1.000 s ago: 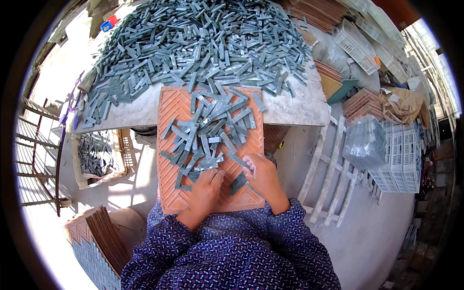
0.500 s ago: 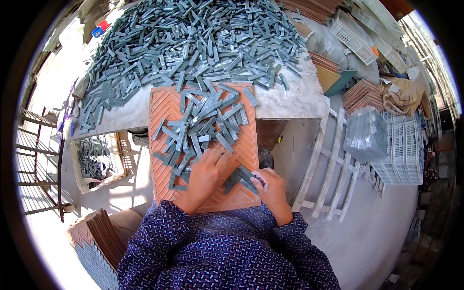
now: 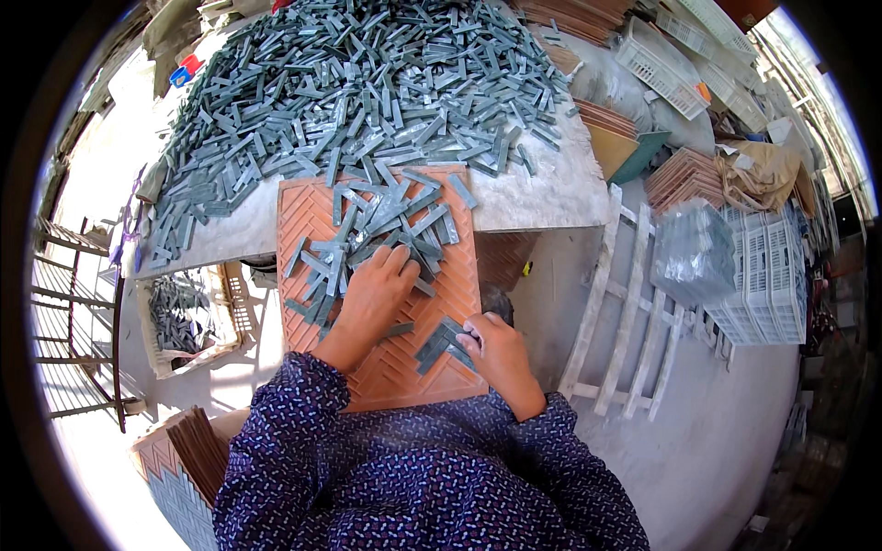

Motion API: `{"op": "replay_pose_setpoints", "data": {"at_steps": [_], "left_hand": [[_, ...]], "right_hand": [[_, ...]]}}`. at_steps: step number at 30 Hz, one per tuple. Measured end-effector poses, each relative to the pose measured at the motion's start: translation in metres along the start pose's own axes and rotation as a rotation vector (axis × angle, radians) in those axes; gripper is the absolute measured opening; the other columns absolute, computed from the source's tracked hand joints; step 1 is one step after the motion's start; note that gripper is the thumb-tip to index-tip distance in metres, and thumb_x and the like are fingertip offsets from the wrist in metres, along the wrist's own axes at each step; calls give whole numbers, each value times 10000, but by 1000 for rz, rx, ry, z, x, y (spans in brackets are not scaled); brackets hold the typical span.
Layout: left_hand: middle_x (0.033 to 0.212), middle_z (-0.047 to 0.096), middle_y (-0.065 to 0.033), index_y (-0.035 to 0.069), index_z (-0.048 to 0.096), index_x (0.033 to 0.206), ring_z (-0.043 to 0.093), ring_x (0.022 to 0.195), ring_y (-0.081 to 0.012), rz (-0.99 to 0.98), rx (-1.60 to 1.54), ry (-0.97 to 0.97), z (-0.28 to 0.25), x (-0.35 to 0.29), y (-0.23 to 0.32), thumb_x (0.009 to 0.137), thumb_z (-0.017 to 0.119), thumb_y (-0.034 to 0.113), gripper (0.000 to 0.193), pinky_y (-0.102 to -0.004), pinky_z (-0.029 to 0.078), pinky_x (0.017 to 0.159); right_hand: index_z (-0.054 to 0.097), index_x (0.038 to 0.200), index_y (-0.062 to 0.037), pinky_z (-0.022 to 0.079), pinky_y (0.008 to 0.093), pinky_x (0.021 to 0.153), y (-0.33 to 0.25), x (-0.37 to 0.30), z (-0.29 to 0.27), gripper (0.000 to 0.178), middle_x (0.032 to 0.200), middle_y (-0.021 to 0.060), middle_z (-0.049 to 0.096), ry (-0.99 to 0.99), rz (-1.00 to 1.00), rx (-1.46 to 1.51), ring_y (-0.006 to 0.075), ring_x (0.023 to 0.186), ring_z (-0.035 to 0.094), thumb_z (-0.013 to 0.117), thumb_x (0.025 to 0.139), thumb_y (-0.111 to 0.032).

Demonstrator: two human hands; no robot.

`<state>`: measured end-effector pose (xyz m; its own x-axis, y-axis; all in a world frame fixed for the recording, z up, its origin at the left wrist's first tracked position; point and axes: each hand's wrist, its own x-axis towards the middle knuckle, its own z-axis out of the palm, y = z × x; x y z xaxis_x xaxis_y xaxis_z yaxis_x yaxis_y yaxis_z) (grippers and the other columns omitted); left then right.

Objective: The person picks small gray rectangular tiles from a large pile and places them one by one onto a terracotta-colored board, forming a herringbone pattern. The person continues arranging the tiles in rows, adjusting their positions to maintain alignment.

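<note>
An orange-brown board (image 3: 367, 393) with a herringbone pattern of slots lies in front of me, its far end against the table. Loose grey-green stone-like strips (image 3: 386, 213) are heaped over its far and left parts. Into that heap reaches my left hand (image 3: 375, 292), its fingers bent round a dark strip, the tips partly hidden. At the board's right side my right hand (image 3: 499, 356) is closed, thumb pressed in by a patch of strips set in the slots (image 3: 441, 344). What its fingers hold, if anything, is hidden.
A large heap of similar strips (image 3: 367, 83) covers much of the pale table (image 3: 542, 197). Below left stands a crate (image 3: 230, 308) of strips. On the right are a white slatted frame (image 3: 617, 303), white plastic crates (image 3: 763, 285) and stacked orange boards (image 3: 682, 179).
My left hand has moved away from me, further into the loose strips on the board. My right hand has shifted slightly left, its fingers now closed at the set patch.
</note>
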<state>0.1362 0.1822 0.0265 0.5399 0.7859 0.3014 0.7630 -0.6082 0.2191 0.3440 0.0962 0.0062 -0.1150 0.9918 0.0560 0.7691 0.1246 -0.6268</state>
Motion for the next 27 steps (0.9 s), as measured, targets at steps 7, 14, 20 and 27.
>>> {"op": "replay_pose_setpoints", "data": {"at_steps": [7, 14, 20, 27], "left_hand": [[867, 546, -121, 15, 563, 932, 570, 794, -300, -177, -270, 50, -10, -35, 21, 785, 634, 53, 168, -397, 476, 687], [872, 573, -159, 21, 549, 950, 601, 763, -362, -416, -488, 12, 14, -90, 56, 783, 671, 78, 215, -428, 496, 622], [859, 584, -149, 30, 562, 945, 611, 736, -353, -419, -465, 84, 31, -93, 56, 787, 680, 107, 212, -425, 504, 608], [832, 584, -142, 17, 590, 938, 604, 731, -343, -376, -433, 113, 30, -88, 60, 814, 662, 89, 160, -415, 495, 617]], "right_hand": [[613, 826, -51, 476, 374, 582, -1, 3, -3, 164, 744, 116, 601, -3, 57, 27, 301, 659, 612, 737, 721, -70], [608, 836, -41, 487, 380, 597, -2, 18, -3, 191, 787, 128, 630, -75, 93, 177, 293, 666, 620, 748, 725, -108], [623, 883, -17, 490, 334, 595, -10, 13, -1, 183, 791, 129, 637, 30, 85, 239, 243, 658, 627, 734, 756, -88], [628, 922, 17, 499, 304, 623, -12, 11, -4, 156, 804, 150, 640, 38, -48, 281, 218, 689, 649, 692, 785, -20]]}}
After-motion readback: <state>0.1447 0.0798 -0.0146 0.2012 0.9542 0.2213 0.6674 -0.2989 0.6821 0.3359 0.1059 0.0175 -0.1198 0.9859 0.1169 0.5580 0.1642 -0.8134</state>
